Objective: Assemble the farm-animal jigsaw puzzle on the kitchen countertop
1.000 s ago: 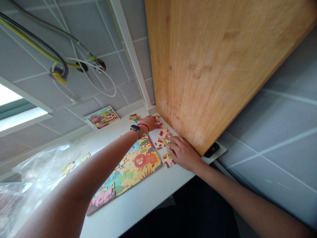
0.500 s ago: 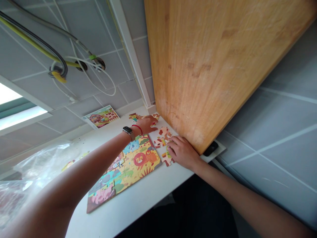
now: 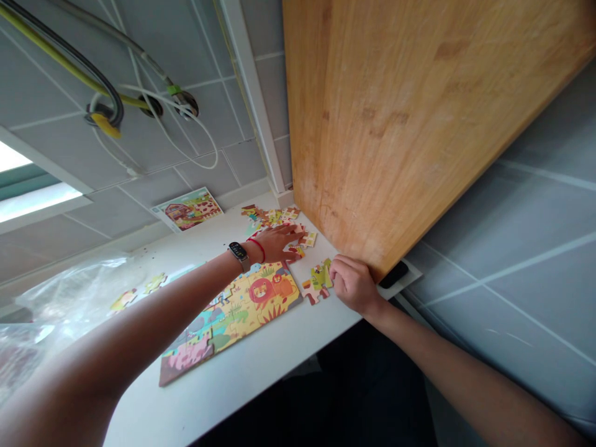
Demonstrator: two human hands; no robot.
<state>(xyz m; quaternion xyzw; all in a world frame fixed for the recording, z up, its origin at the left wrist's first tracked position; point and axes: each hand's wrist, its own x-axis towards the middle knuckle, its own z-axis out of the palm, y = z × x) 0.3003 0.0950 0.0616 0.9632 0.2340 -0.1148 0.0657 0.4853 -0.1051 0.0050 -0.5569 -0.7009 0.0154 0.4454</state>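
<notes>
My left hand (image 3: 278,243) lies palm down with its fingers spread over a group of loose jigsaw pieces (image 3: 308,239) and hides part of them. Curled closed, my right hand (image 3: 354,283) rests on the white surface at the foot of the wooden board. Its fingers are at the edge of a green jigsaw piece (image 3: 321,276); what lies inside them is hidden. A brown and pink piece (image 3: 315,292) is beside the green one. Under my left forearm is a largely assembled jigsaw puzzle (image 3: 244,313) with lions and other animals.
A big wooden board (image 3: 372,124) leans over the right side. A farm picture card (image 3: 190,209) stands against the tiled wall. Clear plastic wrapping (image 3: 79,285) lies at left, near more loose pieces (image 3: 156,282). Cables (image 3: 107,87) hang above. A black object (image 3: 393,274) sits behind the board.
My left hand has shifted slightly toward me, over loose pieces, and spread flatter. My right hand's fingers have curled in and drawn rightward; pieces between the hands have been rearranged.
</notes>
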